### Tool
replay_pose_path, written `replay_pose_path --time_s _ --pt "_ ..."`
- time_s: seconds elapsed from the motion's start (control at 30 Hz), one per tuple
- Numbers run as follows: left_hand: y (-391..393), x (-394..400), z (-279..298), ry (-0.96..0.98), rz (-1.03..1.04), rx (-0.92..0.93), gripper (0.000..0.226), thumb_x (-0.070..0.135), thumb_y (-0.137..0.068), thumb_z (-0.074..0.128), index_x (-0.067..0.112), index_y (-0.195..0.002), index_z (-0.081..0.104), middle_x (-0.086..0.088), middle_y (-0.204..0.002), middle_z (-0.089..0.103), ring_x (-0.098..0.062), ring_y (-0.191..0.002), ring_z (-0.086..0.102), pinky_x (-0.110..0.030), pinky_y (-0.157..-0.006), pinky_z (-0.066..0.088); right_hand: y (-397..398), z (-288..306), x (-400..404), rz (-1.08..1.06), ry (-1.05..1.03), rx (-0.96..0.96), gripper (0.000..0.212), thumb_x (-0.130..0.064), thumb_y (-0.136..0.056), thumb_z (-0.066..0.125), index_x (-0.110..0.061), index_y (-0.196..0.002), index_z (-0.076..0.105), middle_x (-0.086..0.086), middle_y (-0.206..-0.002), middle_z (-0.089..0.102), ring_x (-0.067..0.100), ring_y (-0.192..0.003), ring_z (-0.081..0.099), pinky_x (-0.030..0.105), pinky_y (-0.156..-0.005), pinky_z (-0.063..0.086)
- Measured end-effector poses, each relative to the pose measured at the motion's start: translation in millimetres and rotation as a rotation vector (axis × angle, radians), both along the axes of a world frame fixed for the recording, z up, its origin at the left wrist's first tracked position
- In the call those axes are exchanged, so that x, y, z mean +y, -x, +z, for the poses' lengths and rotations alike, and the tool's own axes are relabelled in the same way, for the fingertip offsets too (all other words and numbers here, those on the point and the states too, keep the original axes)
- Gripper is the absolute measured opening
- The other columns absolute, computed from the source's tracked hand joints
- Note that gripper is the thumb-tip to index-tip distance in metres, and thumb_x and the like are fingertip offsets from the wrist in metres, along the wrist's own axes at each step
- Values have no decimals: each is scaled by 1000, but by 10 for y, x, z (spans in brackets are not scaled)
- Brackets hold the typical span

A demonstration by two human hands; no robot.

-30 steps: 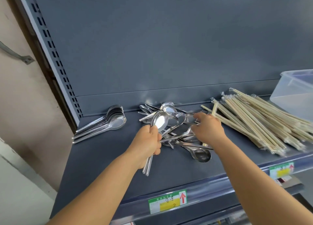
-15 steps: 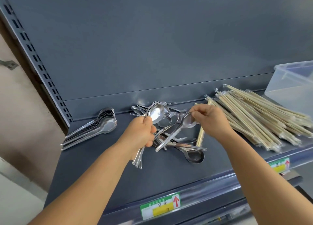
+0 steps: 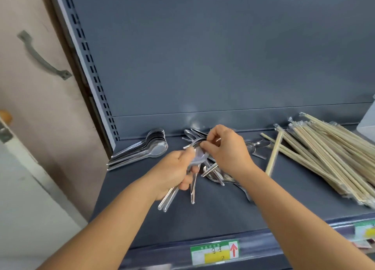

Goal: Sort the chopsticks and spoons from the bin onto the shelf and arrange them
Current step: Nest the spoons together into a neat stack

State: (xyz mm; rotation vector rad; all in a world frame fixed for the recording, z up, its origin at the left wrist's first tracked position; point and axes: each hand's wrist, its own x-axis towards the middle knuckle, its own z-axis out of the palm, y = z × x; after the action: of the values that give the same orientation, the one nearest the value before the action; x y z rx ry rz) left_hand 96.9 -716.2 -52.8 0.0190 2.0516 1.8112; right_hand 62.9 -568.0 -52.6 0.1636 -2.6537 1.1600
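Left hand (image 3: 174, 172) grips spoons (image 3: 172, 196), right hand (image 3: 227, 150) apparently pinching one, above grey shelf (image 3: 213, 215).

Two bare forearms in view, no sleeves, no watch, no rings, no gloves. Left hand (image 3: 174, 169), right hand (image 3: 227, 147): short nails.

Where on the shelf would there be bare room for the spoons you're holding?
Bare room: between the stacked spoons and left hand, and along the shelf front edge. Crowded: loose spoons under the right hand and chopsticks rightward.
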Motion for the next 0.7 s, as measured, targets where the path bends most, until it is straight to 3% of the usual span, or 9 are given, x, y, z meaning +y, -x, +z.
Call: replay_pose_path --time_s 0.1,0.17,0.23,0.3,0.37,0.43,0.57,0.7 --pt "-22 -244 -67 120 -13 25 20 12 -102 32 11 -86 44 -4 -78 47 -10 -47 30 -20 -43 27 13 -9 -227 102 7 -14 15 -17 -83 66 -19 -97 60 -6 -89 61 15 -75 57 21 -67 38" --pt "5 -438 -129 277 -19 68 19 12 -101 30 11 -87 43 -2 -83 52 -10 -49 34 -23 -47 28 30 -29 -374 179 -47 -28 8 -15 -84 62 -18 -91 66 -7 -76 63 11 -69 57 20 -64 41" --pt "60 -621 -190 553 -5 192 21 19 -102 30 9 -91 45 1 -91 56 -13 -59 42 -27 -54 35 64 -60 -537 191 -125 -21 7 -16 -85 60 -16 -86 67 -8 -66 58 11 -63 52 19 -60 39" --pt "124 -765 -243 893 59 354 22 23 -102 32 12 -90 46 0 -97 51 -17 -73 50 -31 -64 41 120 -107 -704 168 -155 -21 6 -18 -86 58 -15 -87 64 -4 -69 60 16 -68 53 26 -63 39" --pt "183 -862 -289 1067 150 434 17 25 -101 36 16 -95 50 -1 -103 48 -23 -85 55 -39 -76 47 181 -165 -862 147 -178 -49 6 -18 -87 56 -15 -90 60 1 -77 65 20 -74 55 27 -65 40" --pt "245 -916 -349 1117 201 458 14 22 -99 40 17 -105 52 -3 -108 50 -26 -94 56 -43 -81 49 246 -232 -979 134 -214 -79 7 -18 -89 54 -14 -92 59 5 -86 68 24 -81 58 29 -69 42" --pt "390 -938 -536 1222 235 585 22 14 -97 46 17 -118 53 -2 -117 54 -22 -111 47 -32 -86 43 364 -323 -1086 83 -302 -108 11 -19 -91 52 -12 -98 58 8 -97 67 27 -92 59 29 -72 39" --pt "511 -938 -663 1250 245 647 26 11 -96 47 18 -121 52 -2 -119 49 -22 -113 43 -29 -86 39 451 -388 -1106 19 -340 -168 16 -18 -91 53 -9 -104 55 10 -105 65 29 -100 58 29 -73 38"
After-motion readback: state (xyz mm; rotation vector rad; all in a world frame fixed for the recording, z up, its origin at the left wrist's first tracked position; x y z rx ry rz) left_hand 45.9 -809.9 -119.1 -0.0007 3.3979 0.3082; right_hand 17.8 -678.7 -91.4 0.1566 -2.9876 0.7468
